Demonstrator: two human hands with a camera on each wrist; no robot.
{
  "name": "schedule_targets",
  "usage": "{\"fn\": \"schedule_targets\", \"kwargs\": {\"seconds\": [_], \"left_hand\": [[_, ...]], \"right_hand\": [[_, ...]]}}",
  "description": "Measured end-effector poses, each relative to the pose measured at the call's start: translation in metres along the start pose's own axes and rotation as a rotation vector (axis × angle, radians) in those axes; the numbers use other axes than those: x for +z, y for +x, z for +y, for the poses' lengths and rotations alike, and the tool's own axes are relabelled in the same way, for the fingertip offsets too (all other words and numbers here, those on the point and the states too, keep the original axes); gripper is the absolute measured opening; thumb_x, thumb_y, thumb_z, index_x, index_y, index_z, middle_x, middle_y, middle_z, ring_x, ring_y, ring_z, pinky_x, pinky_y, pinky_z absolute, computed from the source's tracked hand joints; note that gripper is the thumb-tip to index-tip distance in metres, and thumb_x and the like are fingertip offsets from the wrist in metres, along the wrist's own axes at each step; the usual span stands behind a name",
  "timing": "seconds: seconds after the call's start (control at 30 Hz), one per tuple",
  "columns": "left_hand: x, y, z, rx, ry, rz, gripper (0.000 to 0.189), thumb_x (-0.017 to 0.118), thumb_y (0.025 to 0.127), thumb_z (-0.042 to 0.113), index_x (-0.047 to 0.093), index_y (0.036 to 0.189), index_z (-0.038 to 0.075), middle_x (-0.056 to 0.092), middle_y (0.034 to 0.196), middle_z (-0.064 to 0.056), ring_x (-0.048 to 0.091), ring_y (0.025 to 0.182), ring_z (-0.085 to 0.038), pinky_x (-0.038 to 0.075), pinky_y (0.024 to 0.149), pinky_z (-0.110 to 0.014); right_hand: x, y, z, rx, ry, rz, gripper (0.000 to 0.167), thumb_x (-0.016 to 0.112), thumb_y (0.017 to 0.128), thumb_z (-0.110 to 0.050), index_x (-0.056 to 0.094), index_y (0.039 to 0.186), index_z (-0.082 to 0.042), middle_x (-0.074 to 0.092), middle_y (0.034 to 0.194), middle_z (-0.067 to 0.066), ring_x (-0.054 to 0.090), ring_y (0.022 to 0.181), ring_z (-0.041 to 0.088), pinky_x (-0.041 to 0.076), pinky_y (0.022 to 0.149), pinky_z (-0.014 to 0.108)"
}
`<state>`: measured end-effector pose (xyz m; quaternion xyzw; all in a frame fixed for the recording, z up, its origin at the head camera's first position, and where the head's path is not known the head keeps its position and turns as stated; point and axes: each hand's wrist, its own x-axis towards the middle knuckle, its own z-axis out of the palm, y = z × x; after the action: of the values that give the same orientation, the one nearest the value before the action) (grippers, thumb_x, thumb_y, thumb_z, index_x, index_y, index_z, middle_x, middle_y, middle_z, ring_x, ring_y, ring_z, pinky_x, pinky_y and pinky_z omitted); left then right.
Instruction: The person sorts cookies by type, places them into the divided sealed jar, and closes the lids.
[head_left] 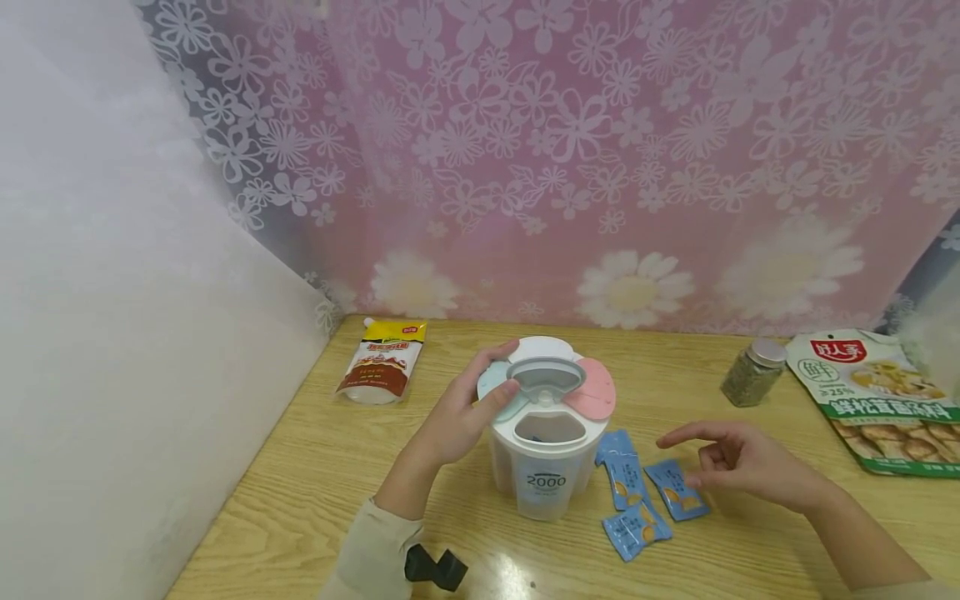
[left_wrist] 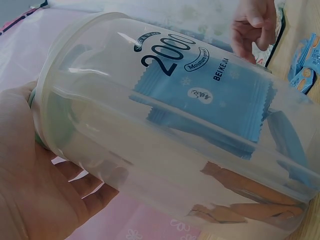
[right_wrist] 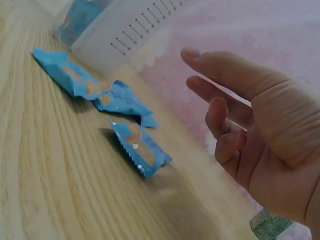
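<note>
A clear divided storage canister (head_left: pixel 502 458) with white, pink and pale blue lid sections stands on the table. Its grey flap (head_left: pixel 543 375) is raised above the front opening. My left hand (head_left: pixel 453 421) grips the canister by its lid edge, thumb on top and fingers round the far side. Through the wall in the left wrist view show blue snack packets (left_wrist: pixel 215 100) and brown wrapped pieces (left_wrist: pixel 250 187). My right hand (head_left: pixel 753 467) hovers at the right, fingers loosely bent and holding nothing. Close by it lie three small blue snack packets (right_wrist: pixel 140 150).
At the back left lies a yellow, white and brown spouted pouch (head_left: pixel 382 362). A glass jar of dried herbs (head_left: pixel 752 375) stands at the back right, beside a large green and white food bag (head_left: pixel 877 400). A pink floral curtain (head_left: pixel 525 167) hangs behind the wooden table (head_left: pixel 292 500).
</note>
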<state>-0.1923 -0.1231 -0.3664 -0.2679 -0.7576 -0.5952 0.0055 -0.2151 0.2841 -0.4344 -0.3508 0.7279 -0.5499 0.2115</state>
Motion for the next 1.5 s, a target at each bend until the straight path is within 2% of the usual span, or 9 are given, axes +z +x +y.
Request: {"fn": "schedule_targets", "kwargs": {"seconds": [0.3,0.43,0.53,0.67,0.9,1.07,1.3,1.4,1.5], "left_hand": [[0.000,0.001,-0.001,0.012,-0.001,-0.002,0.052,0.052,0.104,0.029,0.036,0.153,0.018,0.036,0.160,0.001,0.050,0.135,-0.022,0.045,0.108,-0.038],[0.000,0.001,-0.002,0.004,0.000,0.002,0.052,0.052,0.104,0.030,0.037,0.153,0.018,0.037,0.160,0.001,0.050,0.135,-0.022,0.045,0.108,-0.038],[0.000,0.001,-0.002,-0.004,-0.001,0.002,0.052,0.053,0.104,0.031,0.037,0.152,0.019,0.037,0.159,0.001,0.051,0.134,-0.021,0.045,0.107,-0.037],[0.000,0.001,-0.002,-0.006,0.001,0.001,0.053,0.052,0.104,0.033,0.037,0.153,0.018,0.038,0.159,0.000,0.051,0.133,-0.022,0.045,0.107,-0.036],[0.001,0.002,-0.002,0.002,0.008,0.009,0.053,0.053,0.104,0.033,0.038,0.152,0.018,0.040,0.157,-0.001,0.051,0.133,-0.021,0.044,0.107,-0.038],[0.001,0.002,-0.002,0.003,0.006,0.010,0.053,0.053,0.103,0.035,0.039,0.152,0.017,0.039,0.158,0.000,0.050,0.134,-0.021,0.044,0.108,-0.036],[0.001,0.001,-0.001,-0.006,-0.009,0.002,0.054,0.053,0.104,0.034,0.037,0.152,0.017,0.035,0.161,0.001,0.050,0.135,-0.022,0.045,0.107,-0.036],[0.001,0.000,0.000,-0.011,-0.013,-0.003,0.053,0.052,0.104,0.033,0.036,0.153,0.018,0.034,0.162,0.001,0.049,0.137,-0.022,0.045,0.108,-0.038],[0.001,0.000,0.001,-0.012,-0.014,-0.004,0.053,0.052,0.104,0.032,0.036,0.153,0.018,0.033,0.162,0.001,0.048,0.137,-0.022,0.044,0.109,-0.040]], "right_hand": [[-0.002,-0.005,0.023,0.002,-0.092,-0.096,0.062,0.070,0.089,0.002,0.045,0.145,0.003,0.051,0.062,0.010,0.044,0.050,0.021,0.045,0.046,0.027],[0.003,-0.008,0.029,0.012,-0.157,-0.060,0.062,0.074,0.088,-0.003,0.048,0.144,-0.001,0.067,0.109,0.001,0.048,0.053,0.016,0.045,0.047,0.026],[0.005,-0.009,0.031,0.006,-0.189,-0.043,0.061,0.075,0.087,-0.005,0.050,0.143,-0.001,0.052,0.145,-0.005,0.049,0.054,0.017,0.046,0.049,0.026],[0.007,-0.009,0.031,0.007,-0.228,-0.026,0.060,0.076,0.087,-0.009,0.052,0.142,-0.003,0.054,0.141,-0.007,0.049,0.054,0.015,0.045,0.049,0.025],[0.007,-0.007,0.032,0.076,-0.260,0.024,0.059,0.078,0.086,-0.015,0.054,0.139,-0.003,0.062,0.081,0.003,0.045,0.052,0.007,0.043,0.049,0.024],[0.007,-0.007,0.033,0.092,-0.202,0.044,0.059,0.076,0.087,-0.011,0.052,0.139,0.004,0.051,0.060,0.015,0.045,0.050,0.006,0.044,0.047,0.026],[0.008,-0.005,0.034,0.109,-0.191,0.102,0.052,0.072,0.092,-0.011,0.054,0.140,0.000,0.043,0.060,0.009,0.036,0.048,0.002,0.041,0.046,0.026],[0.008,-0.005,0.032,0.149,-0.156,0.114,0.050,0.068,0.095,-0.012,0.053,0.141,0.000,0.063,0.082,-0.003,0.046,0.051,0.003,0.046,0.048,0.029],[0.008,-0.004,0.026,0.211,-0.129,0.140,0.050,0.067,0.096,-0.015,0.052,0.142,-0.002,0.068,0.114,-0.012,0.055,0.056,0.007,0.050,0.051,0.032]]}}
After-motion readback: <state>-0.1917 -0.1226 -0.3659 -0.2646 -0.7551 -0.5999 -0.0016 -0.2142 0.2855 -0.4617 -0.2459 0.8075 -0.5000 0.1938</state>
